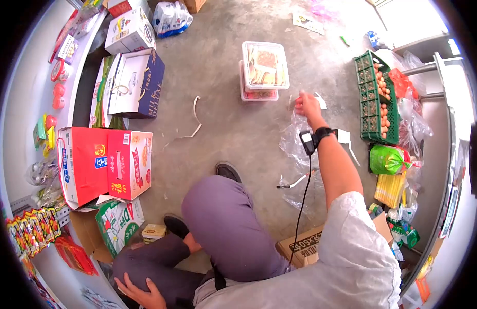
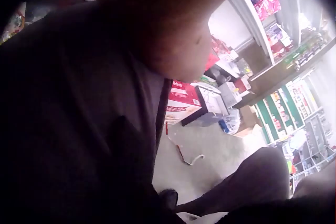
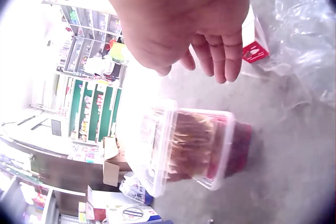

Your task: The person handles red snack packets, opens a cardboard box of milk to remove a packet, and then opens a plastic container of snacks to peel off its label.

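My right hand [image 1: 307,106] reaches out over the floor, its fingers loosely extended and nothing in them. Close by, to its upper left, stand stacked clear plastic food containers [image 1: 265,64]; flat, layered brown food shows through the upper one's wall in the right wrist view. A crumpled clear plastic bag [image 1: 296,143] lies beneath and beside this hand. Just past the fingertips in the right wrist view is a small red and white box [image 3: 255,43]. My left hand [image 1: 142,292] rests on my bent left leg, fingers spread; the left wrist view is mostly dark trouser cloth.
Along the left stand a red carton [image 1: 129,164], a dark blue gift box [image 1: 152,85] and shelves with packets. A green crate [image 1: 369,98] of eggs stands at the right. An open cardboard box [image 1: 305,244] is beside my right leg. A white strip [image 1: 198,116] lies on the floor.
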`<state>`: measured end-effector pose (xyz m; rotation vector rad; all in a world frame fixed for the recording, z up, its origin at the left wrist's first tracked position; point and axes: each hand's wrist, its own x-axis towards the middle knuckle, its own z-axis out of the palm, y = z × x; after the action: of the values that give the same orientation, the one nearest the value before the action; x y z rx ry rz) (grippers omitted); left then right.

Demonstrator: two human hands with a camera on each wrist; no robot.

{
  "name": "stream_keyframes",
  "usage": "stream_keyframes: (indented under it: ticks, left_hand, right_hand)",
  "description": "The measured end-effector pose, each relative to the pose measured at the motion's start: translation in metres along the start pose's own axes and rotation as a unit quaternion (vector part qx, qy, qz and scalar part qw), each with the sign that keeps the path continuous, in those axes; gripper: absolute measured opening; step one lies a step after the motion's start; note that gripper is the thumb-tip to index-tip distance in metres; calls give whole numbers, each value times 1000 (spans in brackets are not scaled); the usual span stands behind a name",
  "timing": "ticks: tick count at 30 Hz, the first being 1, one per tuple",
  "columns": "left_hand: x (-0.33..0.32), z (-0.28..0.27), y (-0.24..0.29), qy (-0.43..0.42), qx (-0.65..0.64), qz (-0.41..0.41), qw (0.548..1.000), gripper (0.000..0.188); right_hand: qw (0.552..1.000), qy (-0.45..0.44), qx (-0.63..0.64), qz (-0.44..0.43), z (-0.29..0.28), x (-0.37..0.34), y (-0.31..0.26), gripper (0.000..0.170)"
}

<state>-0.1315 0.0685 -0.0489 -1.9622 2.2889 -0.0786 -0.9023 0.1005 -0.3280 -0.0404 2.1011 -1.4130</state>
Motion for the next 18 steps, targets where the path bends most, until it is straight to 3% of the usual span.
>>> stream_keyframes:
  ticks: [2, 5, 8, 13, 16, 18]
  left_hand:
    - [7, 2, 2, 12, -31, 16, 999, 70]
    - [12, -1, 7, 4, -63, 14, 998, 69]
    - [14, -1, 10, -1, -76, 11, 997, 69]
    - [14, -1, 12, 7, -57, 34, 998, 70]
    - [15, -11, 17, 45, 51, 97, 993, 69]
    - [9, -6, 13, 30, -57, 55, 996, 65]
  right_hand:
    - [1000, 15, -4, -16, 29, 12, -31, 48]
    - [997, -73, 12, 26, 63, 29, -59, 47]
    - [992, -86, -69, 66, 71, 33, -61, 43]
    - [989, -136, 41, 41, 85, -24, -78, 27]
    - [992, -82, 95, 33, 94, -63, -98, 22]
    - [989, -80, 121, 30, 90, -109, -111, 18]
